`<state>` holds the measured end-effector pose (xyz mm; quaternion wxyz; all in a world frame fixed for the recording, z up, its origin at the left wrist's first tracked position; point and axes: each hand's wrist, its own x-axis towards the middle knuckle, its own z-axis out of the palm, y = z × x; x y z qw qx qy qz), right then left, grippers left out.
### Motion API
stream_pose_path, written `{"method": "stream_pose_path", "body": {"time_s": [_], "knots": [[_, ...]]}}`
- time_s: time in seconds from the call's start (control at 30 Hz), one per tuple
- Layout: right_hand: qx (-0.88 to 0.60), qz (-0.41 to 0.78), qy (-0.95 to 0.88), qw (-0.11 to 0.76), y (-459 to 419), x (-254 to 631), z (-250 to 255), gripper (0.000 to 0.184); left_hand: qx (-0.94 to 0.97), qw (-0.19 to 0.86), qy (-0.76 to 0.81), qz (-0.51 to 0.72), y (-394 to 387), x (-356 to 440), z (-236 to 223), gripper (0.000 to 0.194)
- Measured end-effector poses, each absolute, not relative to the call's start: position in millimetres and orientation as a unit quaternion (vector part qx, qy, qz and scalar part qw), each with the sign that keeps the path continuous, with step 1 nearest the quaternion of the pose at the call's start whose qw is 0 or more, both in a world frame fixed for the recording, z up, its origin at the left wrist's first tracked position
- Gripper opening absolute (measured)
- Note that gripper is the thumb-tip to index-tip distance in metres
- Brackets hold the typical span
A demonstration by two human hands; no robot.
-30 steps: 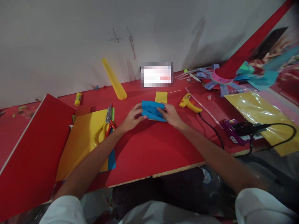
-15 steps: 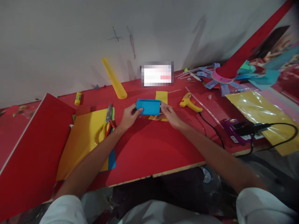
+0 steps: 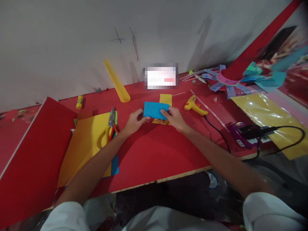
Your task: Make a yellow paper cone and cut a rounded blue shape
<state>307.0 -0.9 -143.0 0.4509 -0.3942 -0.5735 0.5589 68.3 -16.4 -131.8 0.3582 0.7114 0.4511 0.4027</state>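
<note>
A blue folded piece of paper (image 3: 154, 110) is held above the red table, its fold edges hard to make out. My right hand (image 3: 176, 118) grips its right end, thumb across the front and fingers behind. At the left end is my left hand (image 3: 134, 121), thumb and fingers apart, beside the edge and lower corner; whether it touches them I cannot tell. Beneath and behind the blue piece lie yellow paper pieces (image 3: 166, 98), one partly hidden by it. To the left, scissors (image 3: 111, 120) with yellow and red handles rest on yellow sheets (image 3: 83, 141).
A yellow glue gun (image 3: 195, 105) with a black cord lies right of my hands, near a purple power strip (image 3: 240, 134). Behind stand a yellow paper tube (image 3: 117, 83) and a glue stick (image 3: 79, 102). A red board (image 3: 40, 154) leans at left; a red cone (image 3: 260, 45) rises at right.
The blue paper has shifted slightly right and turned a little. My left thumb has come off its front, while my right thumb now lies across it.
</note>
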Motion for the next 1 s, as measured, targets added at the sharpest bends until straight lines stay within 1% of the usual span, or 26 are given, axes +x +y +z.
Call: {"method": "stream_pose_path", "body": {"time_s": [0.1,0.23,0.37,0.57,0.77,1.0], "knots": [[-0.396,0.563,-0.587,0.427,-4.5,306.3,-140.5,0.062,0.721,0.345,0.451,0.398,-15.8,67.6,-132.0,0.054],[-0.408,0.527,-0.611,0.427,-6.1,306.4,-139.0,0.061,0.732,0.345,0.439,0.391,-16.3,68.2,-134.4,0.052],[-0.406,0.548,-0.585,0.44,-4.5,305.5,-140.6,0.061,0.722,0.379,0.421,0.396,-18.2,68.0,-135.4,0.048],[-0.402,0.571,-0.559,0.447,-4.0,304.6,-141.9,0.06,0.695,0.421,0.417,0.408,-20.6,68.8,-133.4,0.05],[-0.391,0.587,-0.556,0.44,-6.6,304.0,-137.5,0.063,0.691,0.4,0.429,0.423,-20.2,68.9,-135.5,0.053],[-0.387,0.59,-0.552,0.444,-9.2,303.8,-135.4,0.061,0.707,0.389,0.397,0.438,-19.6,69.6,-136.2,0.051]]}}
